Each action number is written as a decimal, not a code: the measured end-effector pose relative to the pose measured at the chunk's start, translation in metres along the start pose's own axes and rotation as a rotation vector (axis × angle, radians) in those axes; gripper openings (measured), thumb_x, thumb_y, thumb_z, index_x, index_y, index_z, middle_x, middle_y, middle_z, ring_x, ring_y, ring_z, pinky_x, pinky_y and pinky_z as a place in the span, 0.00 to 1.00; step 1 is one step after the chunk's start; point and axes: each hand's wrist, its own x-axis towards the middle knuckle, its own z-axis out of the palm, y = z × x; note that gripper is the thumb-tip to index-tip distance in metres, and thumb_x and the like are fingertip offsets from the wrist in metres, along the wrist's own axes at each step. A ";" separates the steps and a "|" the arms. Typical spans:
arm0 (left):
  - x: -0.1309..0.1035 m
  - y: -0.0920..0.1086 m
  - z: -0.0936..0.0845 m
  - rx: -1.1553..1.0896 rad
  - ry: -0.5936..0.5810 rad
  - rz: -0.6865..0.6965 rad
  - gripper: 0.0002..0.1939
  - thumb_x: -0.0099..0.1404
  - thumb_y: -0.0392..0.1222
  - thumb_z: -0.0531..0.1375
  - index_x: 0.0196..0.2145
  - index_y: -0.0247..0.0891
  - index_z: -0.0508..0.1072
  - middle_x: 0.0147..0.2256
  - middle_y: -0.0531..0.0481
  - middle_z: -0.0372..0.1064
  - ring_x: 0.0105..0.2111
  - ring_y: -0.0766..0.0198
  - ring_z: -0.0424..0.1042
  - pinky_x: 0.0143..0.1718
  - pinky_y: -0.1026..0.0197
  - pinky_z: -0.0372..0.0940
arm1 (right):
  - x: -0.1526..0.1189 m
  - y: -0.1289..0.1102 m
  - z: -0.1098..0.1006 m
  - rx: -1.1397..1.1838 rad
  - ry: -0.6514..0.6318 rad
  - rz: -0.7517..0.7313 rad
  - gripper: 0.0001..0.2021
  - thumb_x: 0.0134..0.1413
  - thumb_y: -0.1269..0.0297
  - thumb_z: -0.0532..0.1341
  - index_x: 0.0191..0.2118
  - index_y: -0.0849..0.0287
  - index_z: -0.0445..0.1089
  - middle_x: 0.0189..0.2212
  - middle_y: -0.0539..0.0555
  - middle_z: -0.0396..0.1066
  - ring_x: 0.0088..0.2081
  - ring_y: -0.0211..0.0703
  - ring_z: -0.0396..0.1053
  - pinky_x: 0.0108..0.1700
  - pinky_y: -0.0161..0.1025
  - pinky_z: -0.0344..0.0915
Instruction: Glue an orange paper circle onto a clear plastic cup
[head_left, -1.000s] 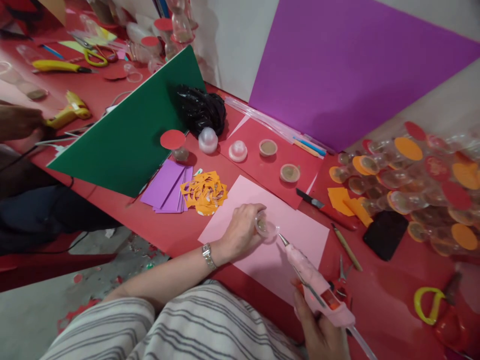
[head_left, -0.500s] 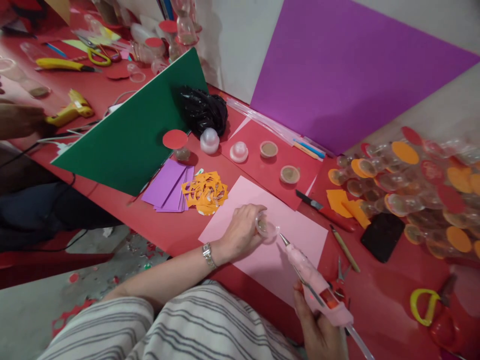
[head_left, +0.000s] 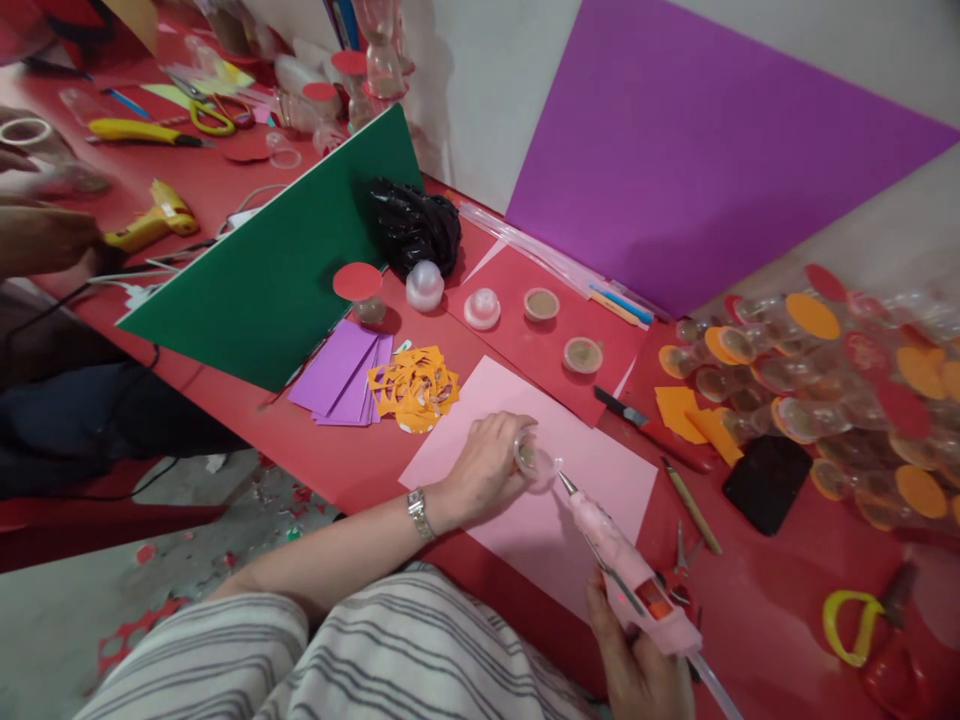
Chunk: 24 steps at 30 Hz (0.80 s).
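Note:
My left hand (head_left: 489,465), a watch on its wrist, grips a small clear plastic cup (head_left: 534,462) above a pink sheet (head_left: 480,405). Something brownish shows inside the cup. In my right hand (head_left: 637,655) is a pink glue gun (head_left: 619,560) with a clear stick at its rear. Its metal tip touches or nearly touches the cup's rim. Behind the pink sheet, two cups of brown grains (head_left: 541,304) and a clear domed piece (head_left: 481,308) stand on a red sheet (head_left: 517,345).
Left of the pink sheet lie orange paper scraps (head_left: 415,388) and purple cards (head_left: 337,370). A green board (head_left: 292,250) stands behind them. On the right are a craft knife (head_left: 619,405), a black phone (head_left: 767,484), yellow-handled scissors (head_left: 851,628) and stacked clear bottles (head_left: 825,370). Another person's hand (head_left: 45,238) shows at left.
The view has shifted slightly. The glue gun's tip has moved slightly closer to the cup's rim. At the far left, a ring-shaped roll has come into view by the other person's hands.

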 end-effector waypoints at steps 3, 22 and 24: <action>0.000 0.000 0.001 -0.013 -0.002 -0.003 0.23 0.60 0.35 0.64 0.51 0.40 0.64 0.45 0.43 0.73 0.46 0.52 0.73 0.47 0.51 0.65 | -0.003 0.002 0.001 0.024 0.041 -0.010 0.17 0.68 0.57 0.55 0.39 0.54 0.81 0.29 0.57 0.77 0.36 0.49 0.77 0.35 0.37 0.73; 0.001 0.002 -0.001 -0.038 -0.015 -0.008 0.20 0.61 0.35 0.63 0.50 0.40 0.65 0.43 0.44 0.73 0.45 0.52 0.73 0.46 0.52 0.65 | -0.007 0.009 0.004 -0.064 0.062 -0.053 0.16 0.67 0.60 0.56 0.38 0.52 0.82 0.30 0.58 0.78 0.34 0.49 0.78 0.33 0.37 0.74; 0.000 0.001 -0.001 -0.041 -0.015 -0.006 0.20 0.60 0.34 0.64 0.50 0.40 0.65 0.43 0.44 0.73 0.45 0.52 0.73 0.47 0.52 0.65 | -0.005 0.009 0.003 0.029 0.071 0.068 0.17 0.66 0.54 0.56 0.36 0.53 0.82 0.29 0.58 0.77 0.35 0.51 0.77 0.34 0.39 0.74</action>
